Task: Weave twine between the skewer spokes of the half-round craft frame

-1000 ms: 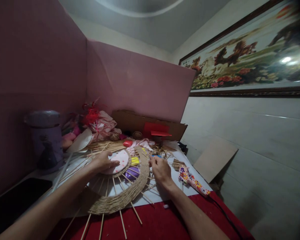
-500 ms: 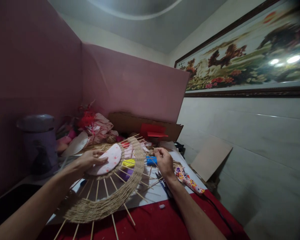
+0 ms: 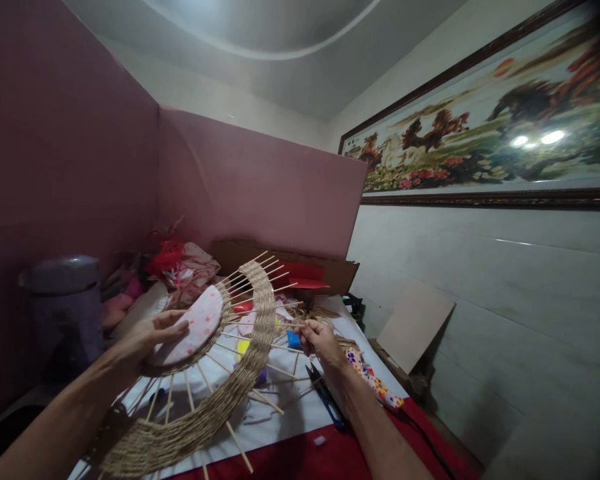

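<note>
A fan-shaped woven piece (image 3: 263,320) with thin sticks radiating through a wide band of twisted cord is held up over the table. At its inner end sits a pale half-round pad (image 3: 204,321) with pinkish-red spots. My left hand (image 3: 163,328) grips that pad, thumb on top and fingers behind. My right hand (image 3: 317,340) is closed in a pinch just right of the sticks; what is between its fingertips is too small to make out. Beneath the right wrist lie dark-blue snips (image 3: 325,398).
A flower-patterned tool (image 3: 373,380) with a black cord lies at the right. Blue (image 3: 294,340) and yellow pieces sit behind the sticks. A lilac container (image 3: 65,320) stands at the left, beside crumpled pink and red material (image 3: 193,267). Cardboard (image 3: 245,250) stands at the back.
The view has shifted. The woven piece and my left hand appear farther left, with the piece turned slightly. My right hand is lower in view, still pinched, and more of the snips shows.
</note>
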`<move>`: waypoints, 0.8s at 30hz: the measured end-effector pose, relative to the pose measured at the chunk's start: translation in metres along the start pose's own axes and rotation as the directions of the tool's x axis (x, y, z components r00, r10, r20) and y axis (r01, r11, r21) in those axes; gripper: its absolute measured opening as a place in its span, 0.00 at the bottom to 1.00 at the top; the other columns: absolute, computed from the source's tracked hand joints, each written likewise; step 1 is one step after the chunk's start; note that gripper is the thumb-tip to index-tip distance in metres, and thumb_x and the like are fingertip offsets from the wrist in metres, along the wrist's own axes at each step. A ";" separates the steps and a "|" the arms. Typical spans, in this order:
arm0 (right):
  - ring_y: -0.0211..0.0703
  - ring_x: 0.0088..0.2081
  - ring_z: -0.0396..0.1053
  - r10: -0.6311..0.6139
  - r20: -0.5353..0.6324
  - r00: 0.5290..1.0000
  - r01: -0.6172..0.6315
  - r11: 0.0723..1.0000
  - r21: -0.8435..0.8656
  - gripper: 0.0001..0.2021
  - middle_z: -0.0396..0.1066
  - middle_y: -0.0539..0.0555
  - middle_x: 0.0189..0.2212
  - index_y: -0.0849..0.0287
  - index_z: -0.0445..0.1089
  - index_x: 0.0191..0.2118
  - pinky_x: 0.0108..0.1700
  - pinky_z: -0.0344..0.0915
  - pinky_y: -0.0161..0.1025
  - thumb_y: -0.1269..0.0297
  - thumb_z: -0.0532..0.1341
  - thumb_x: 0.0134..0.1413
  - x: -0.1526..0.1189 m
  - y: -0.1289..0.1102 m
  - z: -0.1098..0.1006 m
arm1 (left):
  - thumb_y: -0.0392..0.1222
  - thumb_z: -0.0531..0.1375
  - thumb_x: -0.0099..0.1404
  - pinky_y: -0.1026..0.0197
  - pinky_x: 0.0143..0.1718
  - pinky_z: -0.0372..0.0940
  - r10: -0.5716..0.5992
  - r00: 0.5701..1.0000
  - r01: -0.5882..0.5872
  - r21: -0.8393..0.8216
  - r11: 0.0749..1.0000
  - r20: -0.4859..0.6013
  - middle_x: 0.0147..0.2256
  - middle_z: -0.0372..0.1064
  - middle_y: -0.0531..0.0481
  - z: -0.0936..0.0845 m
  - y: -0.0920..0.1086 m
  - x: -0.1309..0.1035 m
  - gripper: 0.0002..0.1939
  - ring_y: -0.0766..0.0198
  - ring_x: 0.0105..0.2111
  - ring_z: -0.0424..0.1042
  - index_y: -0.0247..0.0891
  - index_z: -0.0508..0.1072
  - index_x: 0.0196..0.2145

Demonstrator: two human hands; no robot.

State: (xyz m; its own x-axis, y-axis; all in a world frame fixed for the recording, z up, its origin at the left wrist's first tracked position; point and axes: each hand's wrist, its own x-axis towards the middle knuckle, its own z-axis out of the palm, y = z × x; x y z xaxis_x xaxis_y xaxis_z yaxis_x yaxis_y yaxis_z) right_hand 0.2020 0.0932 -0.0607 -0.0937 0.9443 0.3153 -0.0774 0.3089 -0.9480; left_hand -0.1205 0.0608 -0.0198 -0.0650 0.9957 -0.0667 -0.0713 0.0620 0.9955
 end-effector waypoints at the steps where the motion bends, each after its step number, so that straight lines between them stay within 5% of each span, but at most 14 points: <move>1: 0.28 0.13 0.50 -0.013 -0.022 1.000 0.012 1.000 -0.020 0.24 0.56 0.43 0.11 0.63 0.69 0.24 0.16 0.48 0.29 0.42 0.62 0.40 0.001 0.002 0.000 | 0.46 0.69 0.40 0.66 0.20 0.61 -0.008 1.000 0.009 -0.036 0.999 0.021 0.24 0.74 0.51 -0.002 0.000 0.001 0.30 0.64 0.20 0.70 0.36 0.70 0.42; 4: 0.31 0.14 0.55 -0.047 -0.081 0.996 0.037 0.992 -0.121 0.24 0.59 0.45 0.12 0.64 0.71 0.24 0.17 0.54 0.30 0.42 0.61 0.42 0.001 0.007 0.002 | 0.49 0.70 0.37 0.65 0.22 0.64 -0.017 0.999 0.023 -0.120 0.993 0.045 0.22 0.73 0.53 -0.005 -0.002 0.003 0.33 0.64 0.20 0.70 0.37 0.70 0.42; 7: 0.41 0.27 0.68 -0.183 -0.089 0.979 0.146 0.937 -0.318 0.19 0.71 0.54 0.24 0.61 0.75 0.29 0.30 0.66 0.38 0.47 0.61 0.46 -0.001 0.011 0.007 | 0.50 0.72 0.32 0.66 0.23 0.65 -0.009 0.998 0.020 -0.185 0.983 0.059 0.19 0.72 0.56 -0.006 -0.004 0.006 0.34 0.64 0.19 0.71 0.38 0.71 0.38; 11: 0.49 0.42 0.68 -0.341 -0.112 0.933 0.241 0.827 -0.509 0.12 0.72 0.58 0.37 0.56 0.76 0.34 0.46 0.64 0.45 0.56 0.61 0.48 -0.007 0.009 0.013 | 0.52 0.73 0.30 0.67 0.21 0.64 -0.010 0.997 0.026 -0.213 0.977 0.076 0.20 0.73 0.56 -0.006 -0.006 0.007 0.31 0.65 0.19 0.71 0.38 0.73 0.34; 24: 0.44 0.35 0.68 -0.335 -0.220 0.916 0.234 0.893 -0.385 0.15 0.71 0.55 0.30 0.60 0.74 0.27 0.38 0.64 0.41 0.55 0.57 0.52 -0.005 0.006 0.010 | 0.50 0.73 0.29 0.70 0.19 0.64 0.037 0.995 -0.017 -0.205 0.979 0.095 0.20 0.74 0.54 0.009 0.007 -0.011 0.31 0.66 0.19 0.71 0.36 0.74 0.34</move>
State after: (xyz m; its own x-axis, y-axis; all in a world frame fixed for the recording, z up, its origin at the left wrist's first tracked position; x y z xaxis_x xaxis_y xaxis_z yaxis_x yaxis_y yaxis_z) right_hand 0.1921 0.0889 -0.0673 0.1579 0.7867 0.5968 0.2907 0.5405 -0.7895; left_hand -0.1116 0.0507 -0.0116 0.0274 0.9994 -0.0229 -0.2724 0.0295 0.9617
